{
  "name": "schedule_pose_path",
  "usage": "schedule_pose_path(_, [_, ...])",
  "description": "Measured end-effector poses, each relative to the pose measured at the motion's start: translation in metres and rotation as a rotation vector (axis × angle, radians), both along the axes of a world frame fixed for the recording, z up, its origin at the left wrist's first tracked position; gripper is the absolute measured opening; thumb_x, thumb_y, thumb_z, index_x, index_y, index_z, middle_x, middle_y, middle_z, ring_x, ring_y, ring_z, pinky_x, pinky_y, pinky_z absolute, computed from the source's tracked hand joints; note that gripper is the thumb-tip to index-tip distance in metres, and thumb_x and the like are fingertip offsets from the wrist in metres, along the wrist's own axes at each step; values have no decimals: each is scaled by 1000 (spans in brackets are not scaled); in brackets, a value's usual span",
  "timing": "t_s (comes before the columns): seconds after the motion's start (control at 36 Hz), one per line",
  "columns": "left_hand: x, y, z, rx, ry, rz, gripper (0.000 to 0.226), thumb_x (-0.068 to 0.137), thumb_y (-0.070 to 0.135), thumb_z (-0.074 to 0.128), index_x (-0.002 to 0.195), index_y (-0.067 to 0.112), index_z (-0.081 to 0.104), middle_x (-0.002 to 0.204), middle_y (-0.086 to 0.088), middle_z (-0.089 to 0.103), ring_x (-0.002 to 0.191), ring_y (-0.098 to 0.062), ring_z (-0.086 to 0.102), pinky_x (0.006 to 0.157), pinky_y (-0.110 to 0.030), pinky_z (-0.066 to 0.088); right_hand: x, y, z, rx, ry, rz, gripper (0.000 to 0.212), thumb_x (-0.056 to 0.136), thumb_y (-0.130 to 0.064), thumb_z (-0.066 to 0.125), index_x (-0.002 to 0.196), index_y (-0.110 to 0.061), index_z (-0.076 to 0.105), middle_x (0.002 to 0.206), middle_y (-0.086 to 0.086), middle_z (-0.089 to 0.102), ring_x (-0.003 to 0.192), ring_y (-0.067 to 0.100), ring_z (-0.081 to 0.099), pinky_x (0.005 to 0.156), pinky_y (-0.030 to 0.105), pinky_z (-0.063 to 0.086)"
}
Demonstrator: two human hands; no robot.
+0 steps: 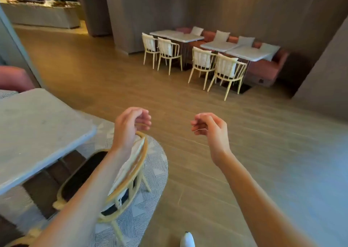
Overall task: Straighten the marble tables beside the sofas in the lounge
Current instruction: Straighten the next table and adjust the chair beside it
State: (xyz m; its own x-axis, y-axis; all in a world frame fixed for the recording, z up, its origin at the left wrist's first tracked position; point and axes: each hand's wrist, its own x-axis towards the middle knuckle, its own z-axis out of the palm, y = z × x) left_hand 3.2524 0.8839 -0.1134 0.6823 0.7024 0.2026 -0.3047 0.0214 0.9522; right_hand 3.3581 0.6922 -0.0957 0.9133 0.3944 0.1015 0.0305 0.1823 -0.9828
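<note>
A marble table (37,126) is standing at near left with a spindle-back chair (120,175) tucked beside it on a rug (150,171), while four tables (216,46) are lining a banquette sofa (267,66) across the floor.

Five tables (37,126), five chairs (228,71), two hands (130,126)

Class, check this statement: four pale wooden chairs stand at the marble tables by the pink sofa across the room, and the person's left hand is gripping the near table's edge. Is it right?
Not quite. The head view shows the left hand in the air with its fingers loosely curled, holding nothing, apart from the near table. The four pale chairs at the far marble tables by the pink sofa are right.
</note>
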Motion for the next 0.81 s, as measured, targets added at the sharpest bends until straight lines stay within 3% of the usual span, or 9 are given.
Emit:
schedule_pose_path(0.17, [138,47,-38,-123,11,155,22,92,16,50,88,5,69,79,-10,70,70,-21,67,63,-34,56,143,86,-25,-69,16,154,16,94,-8,53,87,-6,67,76,8,69,64,18,61,62,29,49])
schedule_pose_path(0.31, [244,94,-28,-183,39,233,22,97,11,46,91,4,67,81,-11,69,70,-20,65,65,-34,54,255,161,-9,-101,15,243,17,93,-6,53,85,-4,67,74,9,68,62,17,61,61,29,48])
schedule_pose_path(0.47, [309,184,-8,-117,15,392,22,97,14,50,88,7,69,77,-6,70,70,-19,67,62,-30,55,357,262,11,-53,-5,404,16,93,-7,53,88,-3,67,72,5,69,62,17,61,58,24,49])
schedule_pose_path(0.61, [351,252,-20,-135,2,591,25,83,27,55,85,7,69,78,-9,69,72,-23,65,62,-31,54,416,355,2,-44,-13,593,15,92,-7,55,85,-4,69,70,4,70,63,15,60,56,20,49])
schedule_pose_path(0.81, [403,335,-25,-193,-56,940,23,74,24,56,82,5,68,71,-6,67,66,-21,63,59,-28,54,474,505,-1,-73,-51,938,16,93,-5,52,84,-4,66,74,10,66,58,16,59,59,25,46])
